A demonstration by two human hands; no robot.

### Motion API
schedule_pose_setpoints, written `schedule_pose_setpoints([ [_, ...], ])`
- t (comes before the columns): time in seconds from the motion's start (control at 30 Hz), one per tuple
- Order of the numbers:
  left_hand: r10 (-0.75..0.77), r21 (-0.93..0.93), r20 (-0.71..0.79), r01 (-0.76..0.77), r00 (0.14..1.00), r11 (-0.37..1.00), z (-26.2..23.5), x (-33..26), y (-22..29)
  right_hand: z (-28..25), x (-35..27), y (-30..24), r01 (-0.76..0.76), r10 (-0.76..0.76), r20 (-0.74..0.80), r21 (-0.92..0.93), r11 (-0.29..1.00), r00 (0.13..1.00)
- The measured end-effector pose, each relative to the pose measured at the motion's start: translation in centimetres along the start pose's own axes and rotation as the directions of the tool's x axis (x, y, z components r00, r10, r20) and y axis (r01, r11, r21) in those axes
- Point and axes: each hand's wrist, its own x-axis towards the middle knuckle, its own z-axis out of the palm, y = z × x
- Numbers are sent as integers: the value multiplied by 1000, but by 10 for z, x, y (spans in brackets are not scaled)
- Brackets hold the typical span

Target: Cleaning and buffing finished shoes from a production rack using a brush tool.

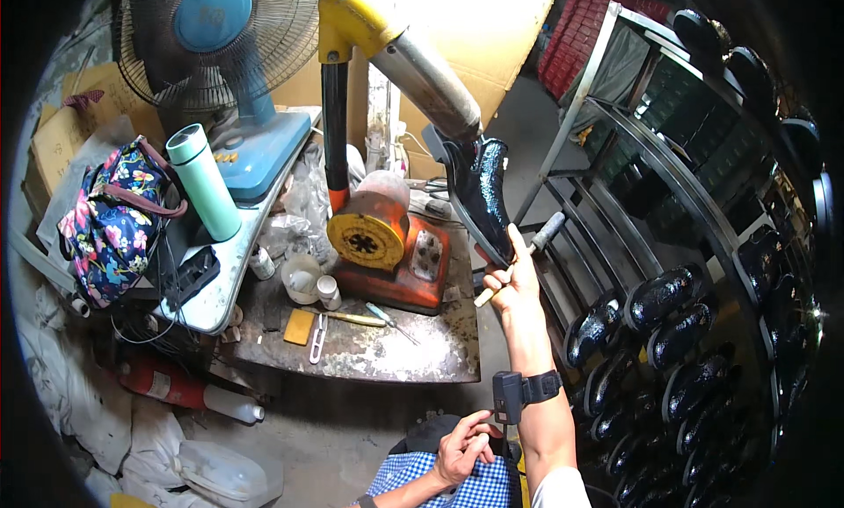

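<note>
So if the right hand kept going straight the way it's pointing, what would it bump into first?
Probably the metal pipe. The shoe in the right hand leads, and its far end looks close to the pipe's mouth, though depth is hard to judge here.
</note>
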Motion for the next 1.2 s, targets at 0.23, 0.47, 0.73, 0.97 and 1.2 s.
schedule_pose_setpoints([
  [0.23, -23, 26, -14, 24, 1000, 999, 0, -3, 3, -24, -19, 6, -71, 70, 55, 12, 997, 996],
  [0.47, 64, -70, -137, -74, 989, 995, -12, -4, 13, -158, -126, 49, -94, 95, 84, -12, 995, 992],
  [0.73, -504, -364, 63, 490, 861, 792, -54, 25, 58, -237, -295, 16, 52, -84, 20, -914, 402, 996],
  [0.97, -416, -156, 279, 469, 865, 870, -1, -2, 48, -282, -371, 33, -34, -176, -149, -846, 532, 973],
  [1.2, -683, -24, 185, 698, 706, 716, 55, -24, 30, -332, -441, 55, 109, -331, -95, -829, 549, 939],
])
